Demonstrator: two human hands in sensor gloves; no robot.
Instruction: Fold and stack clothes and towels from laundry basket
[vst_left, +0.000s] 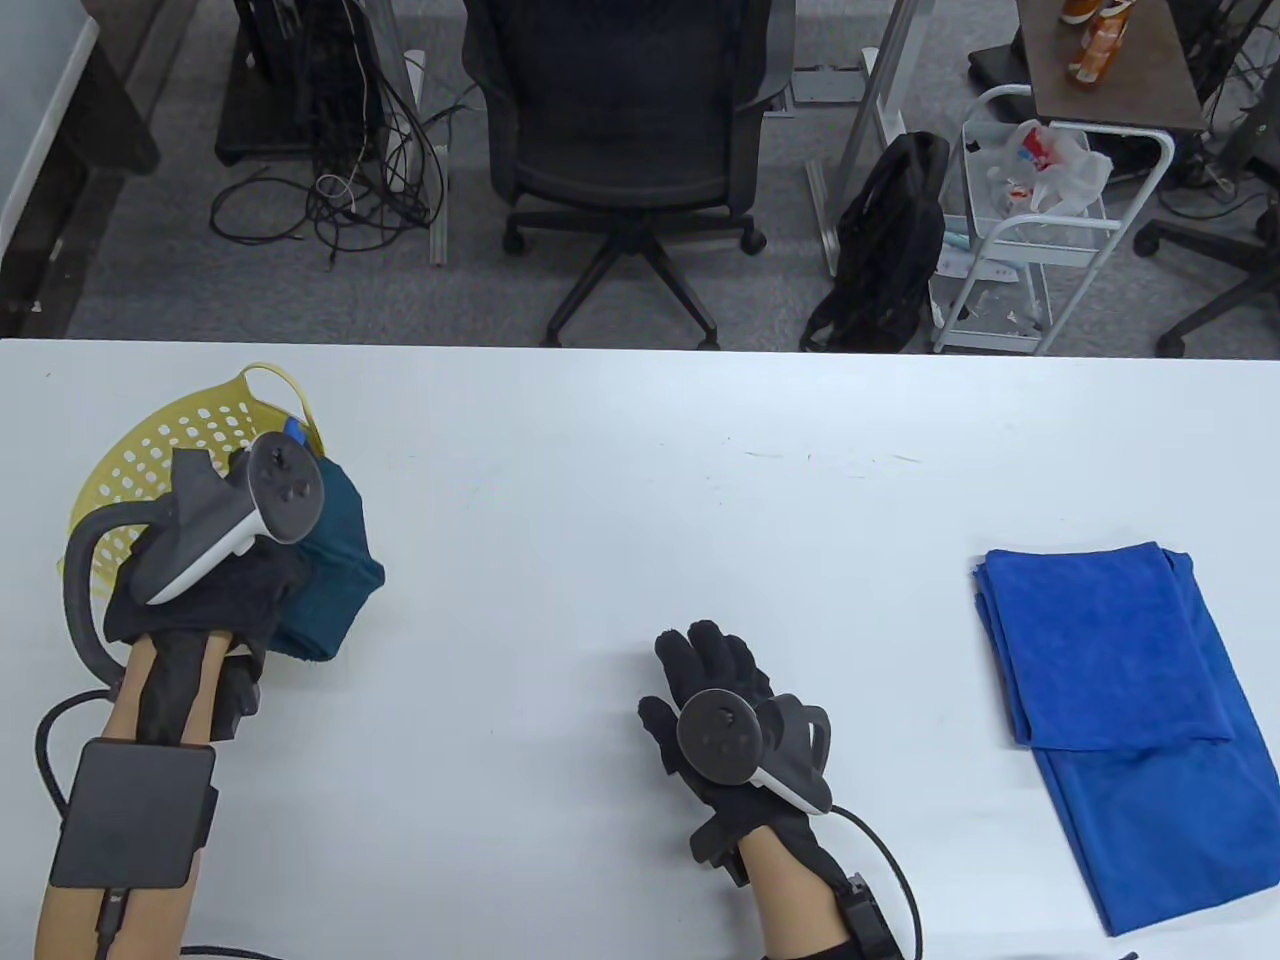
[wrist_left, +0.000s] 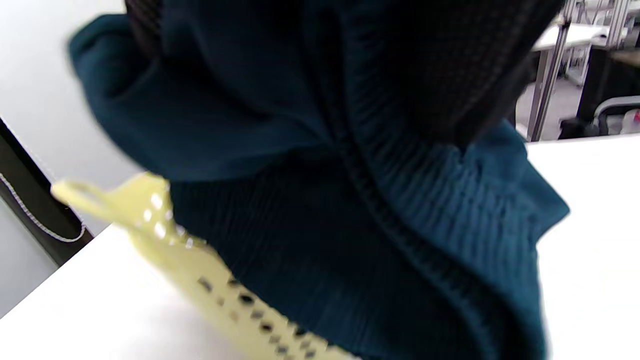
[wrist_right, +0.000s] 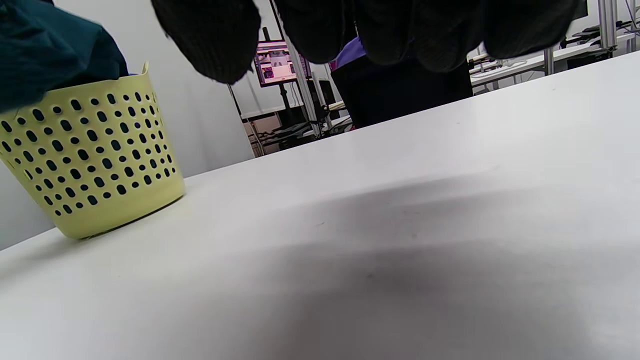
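Observation:
A yellow perforated laundry basket (vst_left: 165, 440) stands at the table's left. My left hand (vst_left: 215, 590) grips a dark teal cloth (vst_left: 335, 570) and holds it over the basket's near rim. The left wrist view shows the teal ribbed cloth (wrist_left: 350, 210) close up, hanging from my fingers above the basket rim (wrist_left: 165, 230). My right hand (vst_left: 710, 670) hovers open and empty over the table's middle front, fingers spread. In the right wrist view its fingertips (wrist_right: 215, 40) hang above bare table, with the basket (wrist_right: 95, 160) and the teal cloth (wrist_right: 45, 50) at the left. A folded blue towel (vst_left: 1120, 690) lies at the right.
The white table (vst_left: 620, 480) runs across the whole view. Behind its far edge stand an office chair (vst_left: 625, 140), a black backpack (vst_left: 885, 240), a white trolley (vst_left: 1040, 230) and floor cables.

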